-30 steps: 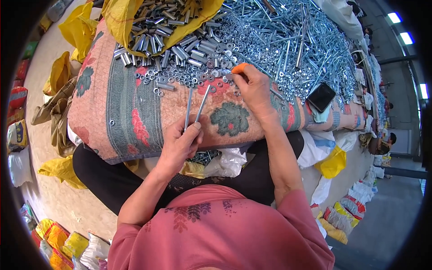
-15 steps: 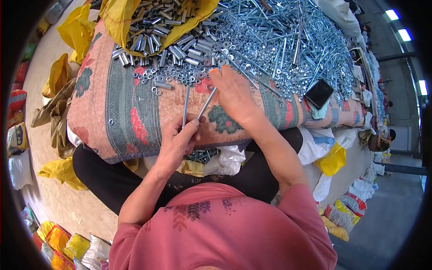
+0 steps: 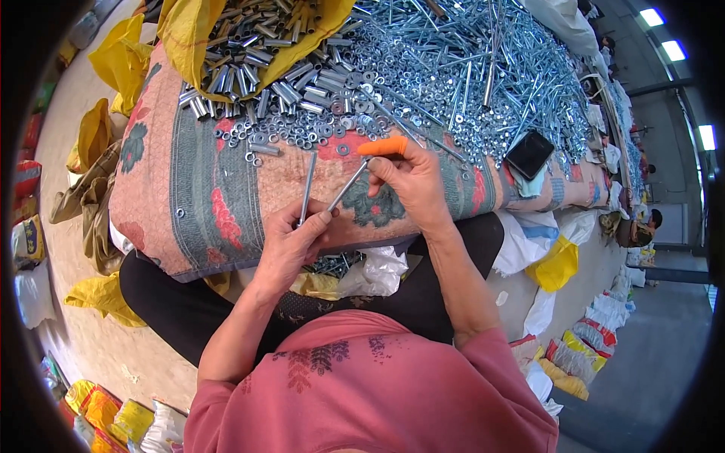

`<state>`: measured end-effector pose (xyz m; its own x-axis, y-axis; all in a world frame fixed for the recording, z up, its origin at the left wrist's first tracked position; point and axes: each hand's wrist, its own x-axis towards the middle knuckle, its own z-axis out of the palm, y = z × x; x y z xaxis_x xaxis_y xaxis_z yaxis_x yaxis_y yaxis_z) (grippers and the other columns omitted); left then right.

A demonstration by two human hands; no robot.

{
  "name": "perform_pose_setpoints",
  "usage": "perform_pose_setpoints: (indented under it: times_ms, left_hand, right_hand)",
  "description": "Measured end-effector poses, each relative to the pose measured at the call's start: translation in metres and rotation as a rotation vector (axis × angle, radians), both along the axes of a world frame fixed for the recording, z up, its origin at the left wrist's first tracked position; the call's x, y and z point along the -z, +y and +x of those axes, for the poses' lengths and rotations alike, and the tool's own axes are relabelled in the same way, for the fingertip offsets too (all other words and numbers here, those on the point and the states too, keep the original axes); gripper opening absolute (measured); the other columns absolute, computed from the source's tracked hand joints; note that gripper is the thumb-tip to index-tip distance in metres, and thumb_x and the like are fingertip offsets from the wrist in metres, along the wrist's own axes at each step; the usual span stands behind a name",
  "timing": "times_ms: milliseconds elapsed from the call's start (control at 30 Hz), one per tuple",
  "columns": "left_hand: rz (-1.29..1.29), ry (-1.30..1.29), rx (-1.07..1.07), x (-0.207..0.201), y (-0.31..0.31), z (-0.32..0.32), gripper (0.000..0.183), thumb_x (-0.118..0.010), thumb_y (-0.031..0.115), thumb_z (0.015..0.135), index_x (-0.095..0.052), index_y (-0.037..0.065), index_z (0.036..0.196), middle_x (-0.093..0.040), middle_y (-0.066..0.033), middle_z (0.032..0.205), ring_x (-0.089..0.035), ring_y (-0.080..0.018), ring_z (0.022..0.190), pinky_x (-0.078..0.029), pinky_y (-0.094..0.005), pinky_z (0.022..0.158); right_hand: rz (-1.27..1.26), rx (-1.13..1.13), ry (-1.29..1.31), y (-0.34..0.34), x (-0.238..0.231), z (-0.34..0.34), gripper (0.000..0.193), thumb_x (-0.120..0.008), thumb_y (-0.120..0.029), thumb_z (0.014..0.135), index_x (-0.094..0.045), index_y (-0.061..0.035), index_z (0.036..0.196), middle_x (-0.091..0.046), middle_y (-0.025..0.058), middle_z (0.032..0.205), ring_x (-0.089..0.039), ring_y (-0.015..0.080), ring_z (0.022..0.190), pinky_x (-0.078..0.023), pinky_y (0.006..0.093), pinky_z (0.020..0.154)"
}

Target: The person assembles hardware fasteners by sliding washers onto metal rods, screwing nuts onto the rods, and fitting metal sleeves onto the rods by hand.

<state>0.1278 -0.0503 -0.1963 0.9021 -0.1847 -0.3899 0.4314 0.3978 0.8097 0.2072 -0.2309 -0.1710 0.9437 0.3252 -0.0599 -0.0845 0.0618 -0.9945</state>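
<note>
My left hand [image 3: 293,240] is closed around the lower ends of two thin metal rods, which fan apart. One rod [image 3: 308,187] points up and away; the other rod [image 3: 348,186] slants to the right. At the tip of the slanted one, my right hand [image 3: 411,181] pinches with thumb and index finger, the index wearing an orange finger cover [image 3: 384,146]. Whether a small part sits in that pinch is hidden. Just beyond the hands lie loose washers [image 3: 343,149], nuts [image 3: 251,157] and a short metal tube [image 3: 265,149] on the patterned cloth [image 3: 151,219].
Metal tubes [image 3: 260,57] spill from a yellow sack [image 3: 181,45] at the far left. A heap of long bolts [image 3: 521,68] covers the far right, with a black phone [image 3: 530,155] at its near edge. A white plastic bag [image 3: 375,272] lies by my lap.
My right hand has drawn back from the pile of washers and nuts toward me and now pinches at the slanted rod's tip. The left hand keeps both rods almost in place.
</note>
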Motion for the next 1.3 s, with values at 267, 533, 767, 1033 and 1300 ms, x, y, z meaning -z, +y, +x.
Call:
perform_pose_setpoints:
  times_ms: [267, 533, 767, 1033, 1300]
  left_hand:
    - [-0.274, 0.108, 0.079, 0.003, 0.005, 0.001, 0.013, -0.059, 0.016, 0.086, -0.058, 0.004, 0.089, -0.05, 0.0008, 0.059, -0.032, -0.0026, 0.039, -0.022, -0.0171, 0.035]
    - [-0.324, 0.018, 0.042, 0.004, 0.006, -0.002, 0.008, -0.058, 0.013, 0.087, -0.056, 0.005, 0.087, -0.053, -0.0024, 0.064, -0.032, -0.003, 0.039, -0.022, -0.0171, 0.034]
    - [-0.273, 0.063, 0.049, 0.005, 0.001, -0.001, 0.01, -0.058, 0.014, 0.087, -0.055, 0.005, 0.085, -0.052, -0.0013, 0.065, -0.036, -0.0022, 0.041, -0.025, -0.016, 0.037]
    - [-0.225, 0.086, 0.034, 0.005, -0.003, 0.001, 0.01, -0.057, 0.013, 0.087, -0.055, 0.003, 0.086, -0.052, -0.0021, 0.064, -0.033, -0.0029, 0.039, -0.022, -0.0164, 0.035]
    - [-0.218, 0.092, 0.062, 0.004, -0.003, 0.002, 0.012, -0.059, 0.015, 0.087, -0.055, 0.004, 0.086, -0.052, -0.0005, 0.063, -0.036, -0.0022, 0.041, -0.024, -0.0161, 0.036]
  right_hand:
    - [-0.516, 0.291, -0.956, 0.006, 0.008, -0.023, 0.017, -0.067, -0.004, 0.076, -0.062, -0.0056, 0.092, -0.061, 0.0085, 0.082, -0.06, 0.0198, 0.068, -0.048, 0.0273, 0.06]
    - [-1.07, 0.46, -0.775, -0.099, 0.001, 0.029, 0.017, -0.066, -0.009, 0.075, -0.063, -0.0064, 0.092, -0.058, 0.0114, 0.08, -0.058, 0.0269, 0.067, -0.047, 0.0357, 0.062]
    - [-1.35, 0.385, -0.776, -0.13, 0.016, 0.055, 0.008, -0.065, -0.01, 0.074, -0.061, -0.0064, 0.081, -0.054, 0.0114, 0.08, -0.058, 0.0311, 0.069, -0.046, 0.039, 0.062]
    - [-1.285, 0.381, -0.783, -0.113, 0.016, 0.053, 0.009, -0.062, -0.013, 0.076, -0.058, -0.0075, 0.082, -0.053, 0.0096, 0.077, -0.057, 0.029, 0.073, -0.046, 0.0397, 0.062]
    - [-1.367, 0.284, -0.757, -0.115, 0.017, 0.073, 0.011, -0.061, -0.013, 0.075, -0.056, -0.0068, 0.084, -0.055, 0.0118, 0.08, -0.058, 0.0312, 0.077, -0.047, 0.0404, 0.067]
